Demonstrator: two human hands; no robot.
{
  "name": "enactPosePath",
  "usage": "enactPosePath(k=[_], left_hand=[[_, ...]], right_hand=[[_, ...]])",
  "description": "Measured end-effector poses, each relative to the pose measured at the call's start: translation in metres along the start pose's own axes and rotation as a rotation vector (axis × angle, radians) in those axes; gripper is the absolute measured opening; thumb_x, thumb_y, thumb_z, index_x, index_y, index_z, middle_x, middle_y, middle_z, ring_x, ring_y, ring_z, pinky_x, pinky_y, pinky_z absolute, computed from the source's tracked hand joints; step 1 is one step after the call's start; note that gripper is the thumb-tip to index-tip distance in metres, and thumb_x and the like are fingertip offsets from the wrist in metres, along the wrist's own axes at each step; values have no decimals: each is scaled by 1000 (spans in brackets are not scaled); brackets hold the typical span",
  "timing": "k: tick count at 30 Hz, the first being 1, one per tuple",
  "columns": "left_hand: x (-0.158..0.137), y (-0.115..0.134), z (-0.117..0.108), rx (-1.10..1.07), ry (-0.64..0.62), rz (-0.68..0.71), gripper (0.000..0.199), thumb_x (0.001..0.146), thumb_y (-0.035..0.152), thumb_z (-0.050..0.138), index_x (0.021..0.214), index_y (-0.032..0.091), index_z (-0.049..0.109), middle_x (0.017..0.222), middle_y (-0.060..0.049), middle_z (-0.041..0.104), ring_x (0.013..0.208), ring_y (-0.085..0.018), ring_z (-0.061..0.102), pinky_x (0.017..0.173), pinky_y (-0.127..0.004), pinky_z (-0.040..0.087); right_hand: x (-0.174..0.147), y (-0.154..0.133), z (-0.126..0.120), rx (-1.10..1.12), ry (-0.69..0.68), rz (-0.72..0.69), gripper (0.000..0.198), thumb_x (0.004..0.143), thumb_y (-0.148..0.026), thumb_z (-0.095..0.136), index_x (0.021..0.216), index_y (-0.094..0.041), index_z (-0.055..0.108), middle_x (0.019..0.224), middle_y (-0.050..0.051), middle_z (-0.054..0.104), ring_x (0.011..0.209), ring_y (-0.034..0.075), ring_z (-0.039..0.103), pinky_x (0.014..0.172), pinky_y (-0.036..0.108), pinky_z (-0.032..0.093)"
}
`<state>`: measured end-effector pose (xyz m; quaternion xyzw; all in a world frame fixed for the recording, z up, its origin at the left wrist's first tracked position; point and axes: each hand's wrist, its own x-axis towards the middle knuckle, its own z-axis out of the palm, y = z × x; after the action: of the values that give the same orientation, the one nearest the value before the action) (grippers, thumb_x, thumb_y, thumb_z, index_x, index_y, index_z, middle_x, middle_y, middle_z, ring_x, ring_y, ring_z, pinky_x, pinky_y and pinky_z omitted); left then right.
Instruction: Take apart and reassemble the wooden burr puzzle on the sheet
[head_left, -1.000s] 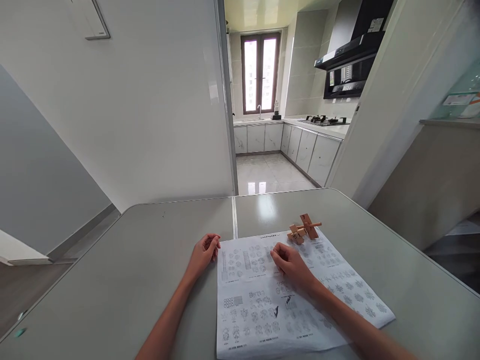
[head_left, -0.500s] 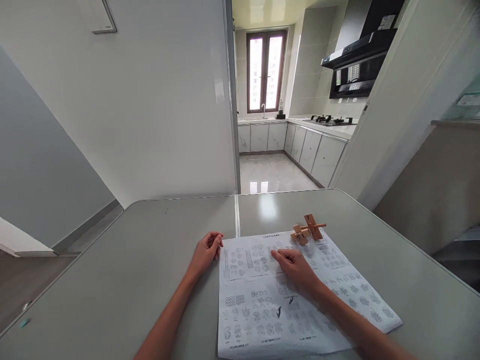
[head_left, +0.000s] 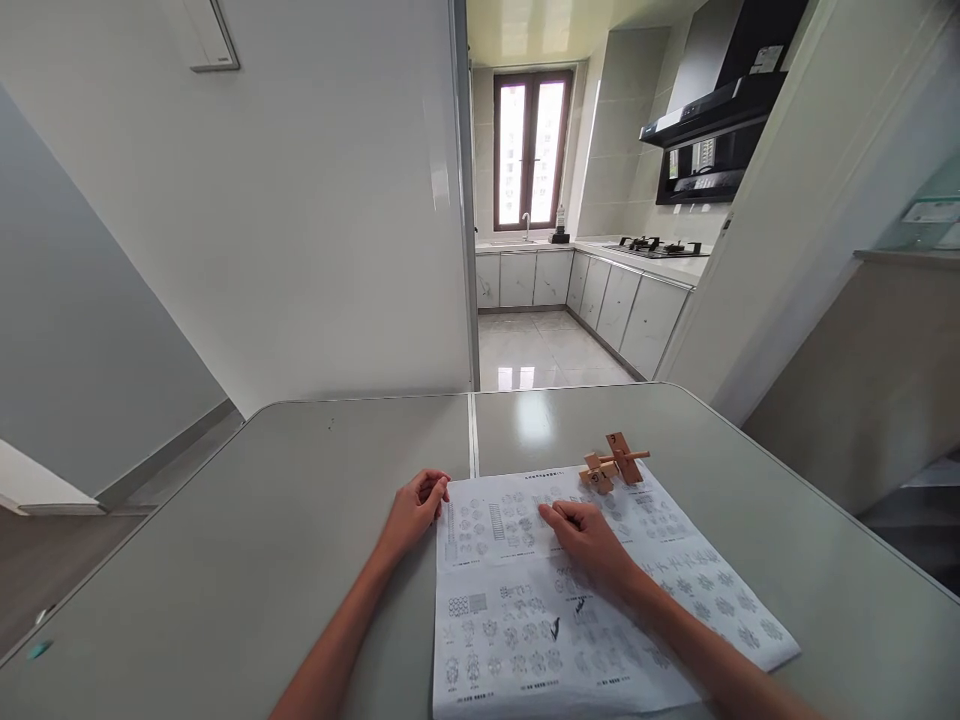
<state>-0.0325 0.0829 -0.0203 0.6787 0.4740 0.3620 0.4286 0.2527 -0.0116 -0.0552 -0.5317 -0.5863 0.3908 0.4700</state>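
A large white instruction sheet [head_left: 487, 575], printed with rows of small assembly drawings and bearing two dark check marks, lies on the table. My right hand [head_left: 581, 530] rests on its upper middle, fingers curled in and thumb against them. Whether anything is inside that hand is hidden. Beside the sheet's upper left edge, my left hand [head_left: 414, 508] lies with bent fingers and thumb drawn together; what is in it, if anything, cannot be made out. Just beyond my right hand, a small wooden piece assembly [head_left: 622, 460] with a rod and numbered flat parts sits at the sheet's top right corner.
The grey table [head_left: 300, 520] has a pale seam [head_left: 472, 440] running away from me. A small teal item [head_left: 40, 650] lies near its left edge. Past the far edge are a white wall [head_left: 337, 200] and a kitchen with cabinets [head_left: 551, 277] and a stove [head_left: 660, 247].
The camera view has shifted slightly. My hands, the sheet and the wooden assembly keep nearly the same places.
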Motion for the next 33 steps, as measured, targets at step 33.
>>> enactPosePath(k=[33], left_hand=[[-3, 1, 1, 69, -1, 31, 34, 94, 53, 55, 96, 21, 68, 77, 0, 66, 59, -15, 55, 61, -27, 45]], right_hand=[[0, -14, -12, 192, 137, 12, 59, 92, -69, 57, 60, -25, 34, 53, -6, 32, 50, 12, 27, 50, 30, 25]])
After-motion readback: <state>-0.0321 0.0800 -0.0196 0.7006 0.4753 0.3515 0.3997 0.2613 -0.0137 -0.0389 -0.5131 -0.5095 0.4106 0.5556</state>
